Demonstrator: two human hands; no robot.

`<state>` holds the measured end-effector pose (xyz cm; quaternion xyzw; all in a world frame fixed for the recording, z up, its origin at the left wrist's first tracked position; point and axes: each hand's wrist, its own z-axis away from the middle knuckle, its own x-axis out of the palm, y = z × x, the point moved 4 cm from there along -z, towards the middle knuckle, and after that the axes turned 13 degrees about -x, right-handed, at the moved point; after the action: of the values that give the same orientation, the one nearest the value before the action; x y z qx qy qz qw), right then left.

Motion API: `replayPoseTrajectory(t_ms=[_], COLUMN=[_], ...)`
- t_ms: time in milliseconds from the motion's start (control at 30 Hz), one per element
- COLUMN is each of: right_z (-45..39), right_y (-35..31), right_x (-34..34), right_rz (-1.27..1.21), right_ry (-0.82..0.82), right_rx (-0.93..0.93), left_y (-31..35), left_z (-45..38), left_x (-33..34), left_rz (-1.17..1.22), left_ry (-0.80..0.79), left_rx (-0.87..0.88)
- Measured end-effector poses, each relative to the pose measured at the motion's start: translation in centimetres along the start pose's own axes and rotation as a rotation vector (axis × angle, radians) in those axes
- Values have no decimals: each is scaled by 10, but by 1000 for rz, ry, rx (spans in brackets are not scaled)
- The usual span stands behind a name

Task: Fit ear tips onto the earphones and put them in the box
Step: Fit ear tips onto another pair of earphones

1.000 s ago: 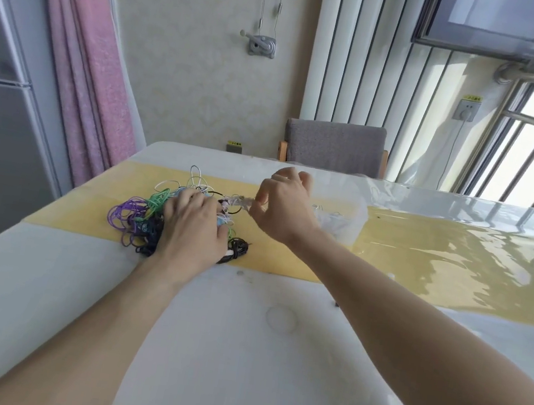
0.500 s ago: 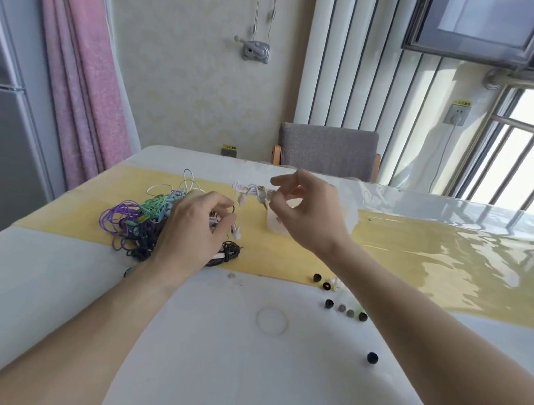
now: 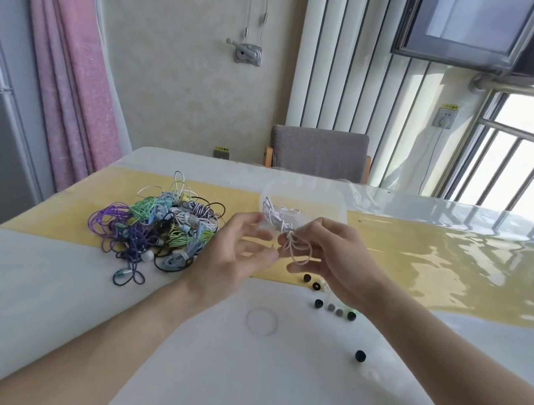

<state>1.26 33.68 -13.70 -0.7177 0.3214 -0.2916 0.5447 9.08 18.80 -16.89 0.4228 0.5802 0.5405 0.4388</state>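
We take the white earphone set point(image 3: 291, 240) to be very light and limp: a thin cable that flops, loops and snags on itself, with small hard buds that we cannot pick out clearly in the bundle. We judge it best taken at the bud housing, pinched close behind the nozzle, so the cable hangs free and the nozzle stays exposed for a tip; holding only the cable would let the bud swing. The bundle sits above the table point(image 3: 165, 360), between our two hands and just in front of the clear plastic box point(image 3: 307, 201), which stands on the yellow strip beyond them. Our right hand point(image 3: 332, 264) has its fingers curled round the cable, loops spilling out below the fingertips. Our left hand point(image 3: 232, 259) is beside it with fingers partly spread; its fingertips are near or on the cable, but the blur keeps us from telling whether it grips anything. The ear tips point(image 3: 333, 302) lie scattered on the table just below and beside the right hand, mostly dark with a few grey and pale ones, and one dark tip point(image 3: 360, 356) lies apart, nearer us. We expect them to be soft, squashy and prone to rolling, so each wants a gentle pinch at the rim. The tangled pile of coloured earphones point(image 3: 158, 227) lies to the left of the left hand, near but not touching it.
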Motion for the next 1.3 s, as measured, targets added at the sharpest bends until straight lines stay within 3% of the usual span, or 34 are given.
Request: replayPoseTrajectory(t_ms=[133, 233, 300, 400, 533, 633, 700, 833, 933, 1100, 1300], right_z=[17, 29, 35, 42, 51, 55, 56, 44, 33, 26, 27], right_y=[1, 2, 5, 6, 4, 7, 4, -13, -15, -6, 1], right_x=[-13, -21, -28, -34, -24, -13, -12, -43, -72, -99, -96], right_rz=[-3, 77, 206, 592, 874, 962, 939, 852, 936, 1070, 1120], right_ry=[2, 9, 35, 21, -160, -415, -489, -171, -63, -171, -283], right_rx=[54, 54, 14, -179, -410, -478, -464, -418, -354, -239, -148], left_y=[-5, -5, -5, -4, -13, -16, -14, -8, -6, -8, -8], left_z=[3, 4, 2, 0, -2, -2, -1, 2, 5, 5, 6], left_x=[15, 15, 12, 8, 4, 3, 3, 7, 10, 12, 12], left_rz=[136, 301, 363, 428, 368, 286, 228, 193, 221, 292, 345], left_ry=[-154, -160, -156, -149, -37, 4, -4, -79, -171, -341, -401], left_rx=[-131, -221, -301, -403, -447, -414, -380, -349, -378, -377, -379])
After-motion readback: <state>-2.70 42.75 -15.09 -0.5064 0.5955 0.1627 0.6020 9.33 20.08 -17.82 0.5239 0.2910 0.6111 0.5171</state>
